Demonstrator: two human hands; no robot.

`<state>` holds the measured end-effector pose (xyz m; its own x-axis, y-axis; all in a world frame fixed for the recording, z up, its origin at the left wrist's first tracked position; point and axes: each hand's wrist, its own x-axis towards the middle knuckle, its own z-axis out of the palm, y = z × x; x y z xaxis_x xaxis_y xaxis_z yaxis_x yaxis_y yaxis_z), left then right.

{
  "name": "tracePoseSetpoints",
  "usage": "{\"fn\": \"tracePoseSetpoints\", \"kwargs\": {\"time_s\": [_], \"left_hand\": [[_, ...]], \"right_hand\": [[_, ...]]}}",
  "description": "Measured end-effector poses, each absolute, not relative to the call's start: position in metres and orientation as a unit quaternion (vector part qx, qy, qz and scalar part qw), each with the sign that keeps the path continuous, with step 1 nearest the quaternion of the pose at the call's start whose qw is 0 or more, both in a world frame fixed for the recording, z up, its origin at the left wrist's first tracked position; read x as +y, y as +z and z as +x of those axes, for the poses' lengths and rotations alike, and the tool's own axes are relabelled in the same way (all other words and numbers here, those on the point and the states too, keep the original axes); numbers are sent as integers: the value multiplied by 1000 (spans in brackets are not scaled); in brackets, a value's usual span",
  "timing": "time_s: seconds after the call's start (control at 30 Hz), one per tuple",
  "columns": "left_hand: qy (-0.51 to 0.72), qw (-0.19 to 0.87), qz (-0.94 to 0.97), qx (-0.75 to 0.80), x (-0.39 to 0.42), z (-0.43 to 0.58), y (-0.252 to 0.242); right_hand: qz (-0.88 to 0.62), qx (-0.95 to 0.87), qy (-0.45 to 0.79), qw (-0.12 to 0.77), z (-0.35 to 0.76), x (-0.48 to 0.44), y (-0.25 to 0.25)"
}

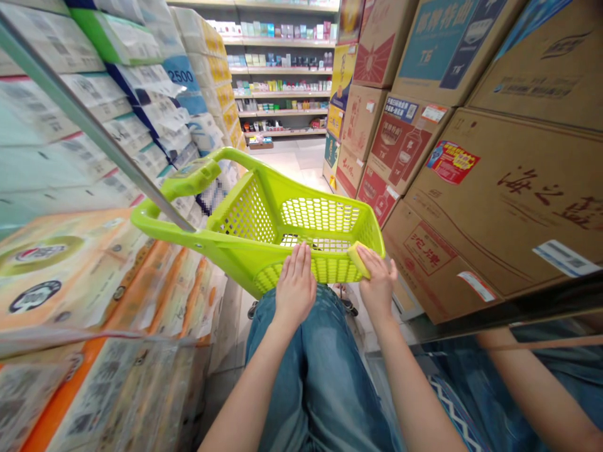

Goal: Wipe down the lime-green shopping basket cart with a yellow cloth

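A lime-green plastic shopping basket (pixel 264 188) with a long handle stands in the aisle just in front of my knees. My left hand (pixel 295 282) lies flat on the basket's near wall, fingers stretched out together and holding nothing. My right hand (pixel 377 282) presses a small yellow sponge (pixel 358 257) against the basket's near right corner, fingers closed over it. The inside of the basket looks bare except for a dark shape seen through the mesh floor.
Stacked packs of tissue paper (pixel 70 263) wall the left side. Brown cardboard cartons (pixel 494 207) are piled high on the right. A narrow tiled aisle (pixel 292 160) runs ahead to stocked shelves (pixel 282 75). Another person's arm (pixel 541 389) is at the lower right.
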<state>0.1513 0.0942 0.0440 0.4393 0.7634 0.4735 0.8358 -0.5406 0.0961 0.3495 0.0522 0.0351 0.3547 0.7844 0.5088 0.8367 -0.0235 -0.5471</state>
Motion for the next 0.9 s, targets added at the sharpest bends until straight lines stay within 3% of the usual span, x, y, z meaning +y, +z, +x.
{"fn": "tracePoseSetpoints", "kwargs": {"time_s": [0.23,0.57,0.9], "left_hand": [[-253,81,-842,-469,95,152,42],[-237,67,-848,-468,96,152,43],[-242,76,-846,-470,95,153,41]], "right_hand": [[-763,-481,-36,430,371,50,32],[-687,-629,14,364,263,86,61],[-716,-574,-43,395,357,50,32]]}}
